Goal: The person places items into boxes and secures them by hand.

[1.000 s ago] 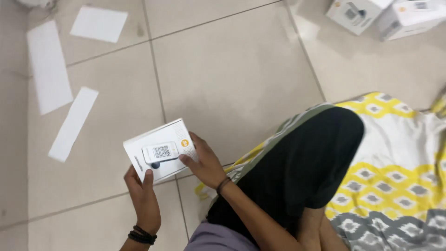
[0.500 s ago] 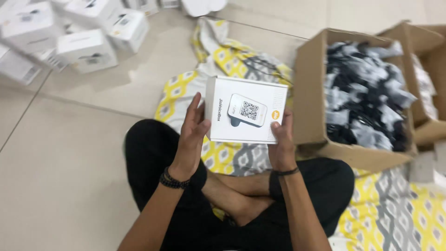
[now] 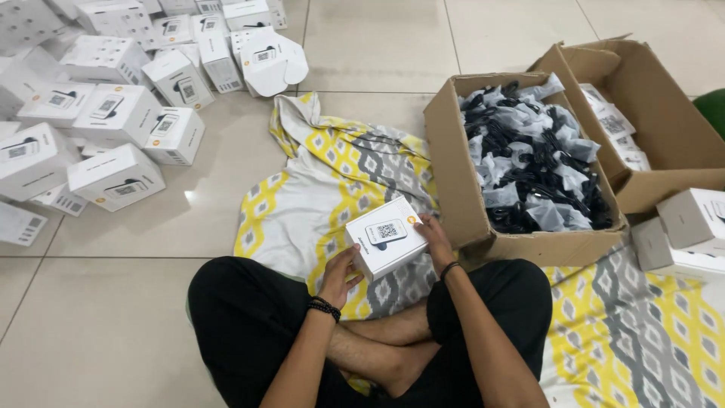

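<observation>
Above the crossed legs, in the head view, a small white box (image 3: pixel 387 236) is held between both hands, tilted, its printed top face turned up toward the camera. The left hand (image 3: pixel 340 273) clasps the box's near left corner, thumb on the side face and fingers curled beneath it; the right hand (image 3: pixel 436 236) presses against the box's right edge, fingers laid along it. Both hands are closed on the box, which hangs over a yellow, grey and white patterned cloth (image 3: pixel 325 181) spread on the tiled floor. Just right of the right hand stands an open cardboard carton (image 3: pixel 461 174) full of bagged black cables. A second open carton (image 3: pixel 664 128) sits farther right. To the far left lies a heap of similar white boxes (image 3: pixel 113 113).
</observation>
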